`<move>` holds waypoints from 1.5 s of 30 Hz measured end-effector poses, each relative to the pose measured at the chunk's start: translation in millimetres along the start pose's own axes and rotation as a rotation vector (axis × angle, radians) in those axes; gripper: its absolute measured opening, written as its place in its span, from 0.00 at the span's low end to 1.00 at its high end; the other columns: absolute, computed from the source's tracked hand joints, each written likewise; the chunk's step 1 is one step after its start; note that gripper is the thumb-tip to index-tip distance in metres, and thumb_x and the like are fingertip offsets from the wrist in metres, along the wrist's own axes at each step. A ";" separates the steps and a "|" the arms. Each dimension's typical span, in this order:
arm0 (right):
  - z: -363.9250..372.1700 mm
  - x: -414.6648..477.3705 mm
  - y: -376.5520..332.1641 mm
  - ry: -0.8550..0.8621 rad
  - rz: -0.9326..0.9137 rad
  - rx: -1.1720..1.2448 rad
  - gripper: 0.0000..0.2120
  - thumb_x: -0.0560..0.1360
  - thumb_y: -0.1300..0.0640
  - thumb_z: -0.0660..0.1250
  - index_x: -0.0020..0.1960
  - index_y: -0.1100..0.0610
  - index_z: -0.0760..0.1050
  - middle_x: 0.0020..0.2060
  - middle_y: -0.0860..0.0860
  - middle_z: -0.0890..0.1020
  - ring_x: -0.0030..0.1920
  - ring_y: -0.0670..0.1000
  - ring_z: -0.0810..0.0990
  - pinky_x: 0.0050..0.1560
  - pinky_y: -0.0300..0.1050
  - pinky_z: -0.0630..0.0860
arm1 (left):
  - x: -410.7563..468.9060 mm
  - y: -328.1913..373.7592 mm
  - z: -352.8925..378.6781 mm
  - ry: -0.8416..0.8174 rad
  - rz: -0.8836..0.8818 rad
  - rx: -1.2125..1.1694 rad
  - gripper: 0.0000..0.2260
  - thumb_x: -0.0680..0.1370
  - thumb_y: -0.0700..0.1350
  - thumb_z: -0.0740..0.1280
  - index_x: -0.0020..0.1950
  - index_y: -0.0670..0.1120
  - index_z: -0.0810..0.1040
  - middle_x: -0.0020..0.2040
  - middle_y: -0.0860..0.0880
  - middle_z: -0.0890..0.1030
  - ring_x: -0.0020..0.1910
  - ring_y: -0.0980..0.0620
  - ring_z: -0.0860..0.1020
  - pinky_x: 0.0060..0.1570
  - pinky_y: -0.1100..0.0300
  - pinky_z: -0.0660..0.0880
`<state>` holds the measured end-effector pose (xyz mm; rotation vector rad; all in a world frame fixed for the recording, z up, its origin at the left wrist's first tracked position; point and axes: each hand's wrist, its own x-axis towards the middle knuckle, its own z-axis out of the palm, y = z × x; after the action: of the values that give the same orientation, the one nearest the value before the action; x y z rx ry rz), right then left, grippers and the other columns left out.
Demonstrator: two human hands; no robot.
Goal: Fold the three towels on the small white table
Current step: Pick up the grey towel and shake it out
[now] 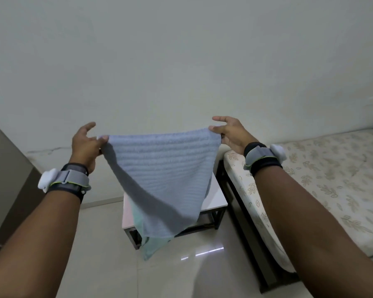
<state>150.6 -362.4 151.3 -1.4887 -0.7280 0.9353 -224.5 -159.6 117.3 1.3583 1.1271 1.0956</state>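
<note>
The person is holding a blue-grey towel point(159, 168) up in the air by its two top corners, so that it is hanging spread out in front of the pale wall point(181, 61) and narrowing toward its lower end. The left hand point(85, 145) is pinching the left corner between thumb and fingertips, with the other fingers loosely curled above it. The right hand point(228, 134) is pinching the right corner between thumb and forefinger, while its remaining fingers are spreading out above the cloth. Both wrists are wearing grey and black bands, the left band point(67, 181) and the right band point(263, 158), each carrying a small white unit.

Below the raised towel, the small white counter point(216, 196) is standing on the glossy tiled floor point(181, 276), just beside a bed point(332, 179) with a leaf-patterned cover. A mint green towel point(151, 244) is lying on the counter and drooping over its near edge toward the floor. A pale pink strip point(127, 209) is showing along the counter's left side; whether it is a third towel cannot be told
</note>
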 end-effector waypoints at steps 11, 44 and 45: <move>-8.9 6.2 -29.3 -0.075 -0.147 -0.305 0.30 0.67 0.79 0.73 0.66 0.60 0.78 0.63 0.62 0.80 0.61 0.60 0.81 0.57 0.51 0.84 | -9.0 43.8 -3.5 -0.133 0.192 -0.098 0.19 0.71 0.33 0.77 0.61 0.36 0.83 0.38 0.52 0.87 0.41 0.53 0.83 0.47 0.60 0.82; -16.3 -25.8 8.3 0.454 -0.521 -0.396 0.39 0.76 0.27 0.63 0.47 0.67 0.73 0.41 0.68 0.79 0.35 0.56 0.73 0.39 0.61 0.78 | -36.3 10.7 50.6 0.118 0.328 0.130 0.05 0.84 0.46 0.64 0.55 0.45 0.76 0.50 0.47 0.79 0.49 0.48 0.77 0.52 0.52 0.75; -18.2 -26.2 14.0 0.483 -0.555 -0.422 0.36 0.77 0.31 0.64 0.45 0.67 0.72 0.37 0.67 0.77 0.35 0.54 0.71 0.36 0.58 0.75 | -38.5 3.2 53.8 0.136 0.346 0.127 0.05 0.84 0.45 0.63 0.54 0.46 0.76 0.49 0.48 0.79 0.48 0.51 0.77 0.51 0.55 0.75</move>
<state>152.8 -395.7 141.5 -1.6580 -0.9384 -0.0113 -177.0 -205.7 115.2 1.6414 1.0987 1.4016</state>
